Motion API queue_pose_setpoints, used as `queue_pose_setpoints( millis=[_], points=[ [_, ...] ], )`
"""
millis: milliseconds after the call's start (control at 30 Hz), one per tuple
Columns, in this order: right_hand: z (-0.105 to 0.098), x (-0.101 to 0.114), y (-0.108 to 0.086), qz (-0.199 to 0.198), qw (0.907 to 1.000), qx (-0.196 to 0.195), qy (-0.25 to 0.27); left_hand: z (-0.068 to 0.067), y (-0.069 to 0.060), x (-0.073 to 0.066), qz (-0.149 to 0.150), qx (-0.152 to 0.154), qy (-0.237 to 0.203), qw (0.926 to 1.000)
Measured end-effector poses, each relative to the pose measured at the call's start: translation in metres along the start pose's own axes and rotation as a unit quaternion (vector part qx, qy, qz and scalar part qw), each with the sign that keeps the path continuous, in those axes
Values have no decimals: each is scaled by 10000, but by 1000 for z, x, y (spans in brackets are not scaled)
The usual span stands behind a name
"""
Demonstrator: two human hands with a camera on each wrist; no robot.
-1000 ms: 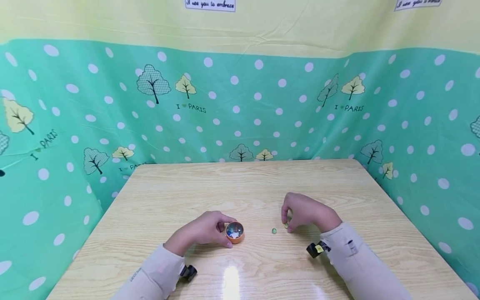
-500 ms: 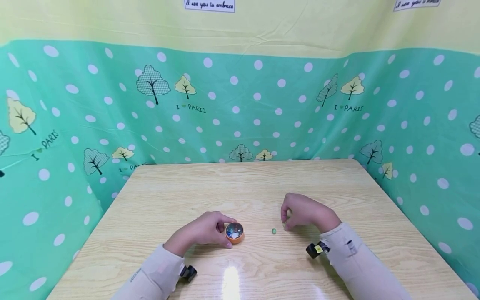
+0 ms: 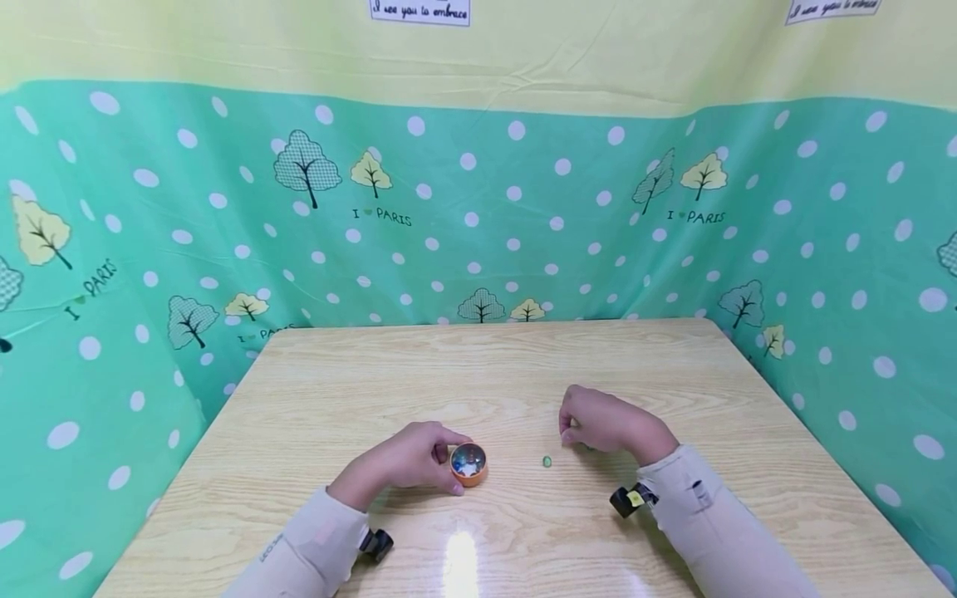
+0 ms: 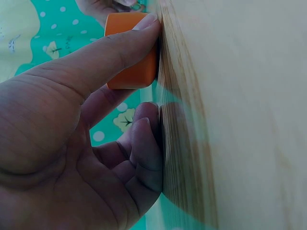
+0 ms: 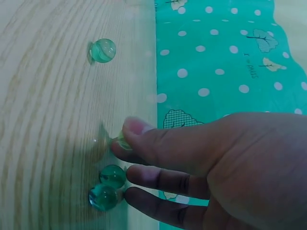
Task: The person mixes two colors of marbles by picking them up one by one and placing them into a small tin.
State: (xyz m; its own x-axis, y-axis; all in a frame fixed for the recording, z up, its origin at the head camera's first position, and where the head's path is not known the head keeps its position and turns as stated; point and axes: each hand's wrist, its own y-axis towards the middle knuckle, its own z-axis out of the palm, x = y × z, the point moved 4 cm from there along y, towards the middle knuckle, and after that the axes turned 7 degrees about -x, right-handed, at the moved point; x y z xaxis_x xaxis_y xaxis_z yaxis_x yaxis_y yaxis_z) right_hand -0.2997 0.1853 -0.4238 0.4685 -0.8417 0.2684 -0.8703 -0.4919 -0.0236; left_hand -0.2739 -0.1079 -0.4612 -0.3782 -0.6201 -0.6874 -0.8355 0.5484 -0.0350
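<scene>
My left hand (image 3: pixel 411 457) grips a small orange round container (image 3: pixel 468 477) standing on the table, with thumb and a finger on either side of it. Inside its rim show dark, shiny, multicoloured shapes, too small to tell apart. Just above the wood, my right hand (image 5: pixel 192 148) pinches a pale yellow-green glass marble (image 5: pixel 124 142) between thumb and forefinger. Two green marbles, one (image 5: pixel 113 176) above the other (image 5: pixel 102 197) in the right wrist view, lie at the tips of its other fingers. A single green marble (image 3: pixel 547 462) rests on the table between the two hands.
The pale wooden table (image 3: pixel 419 374) extends around both hands. A green dotted curtain (image 3: pixel 516 224) hangs behind it and along both sides. Each wrist bears a small black camera, such as the right one (image 3: pixel 623 501).
My right thumb and fingers have drawn closer together, and the marble visible at their tips earlier is now hidden in the head view. My left hand and the orange container have stayed put.
</scene>
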Motion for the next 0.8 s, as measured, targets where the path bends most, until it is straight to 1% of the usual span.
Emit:
queue_pose_setpoints(
  millis=[67,267,500,733,800],
  points=[
    [1,-1,2,3,10000,-56,-41,0,0,0,62,-26,18,10000],
    [3,0,5,-266,9988,-342,-206,-1,1,0,176,-71,71,9998],
    [2,4,5,-316,9982,-472,-178,-1,1,-2,177,-69,179,9997],
    [1,7,6,-293,9978,-540,-256,1,1,0,61,-15,80,9999],
    [0,9,6,-327,9972,-614,-263,1,1,0,92,-40,102,9999]
  ],
)
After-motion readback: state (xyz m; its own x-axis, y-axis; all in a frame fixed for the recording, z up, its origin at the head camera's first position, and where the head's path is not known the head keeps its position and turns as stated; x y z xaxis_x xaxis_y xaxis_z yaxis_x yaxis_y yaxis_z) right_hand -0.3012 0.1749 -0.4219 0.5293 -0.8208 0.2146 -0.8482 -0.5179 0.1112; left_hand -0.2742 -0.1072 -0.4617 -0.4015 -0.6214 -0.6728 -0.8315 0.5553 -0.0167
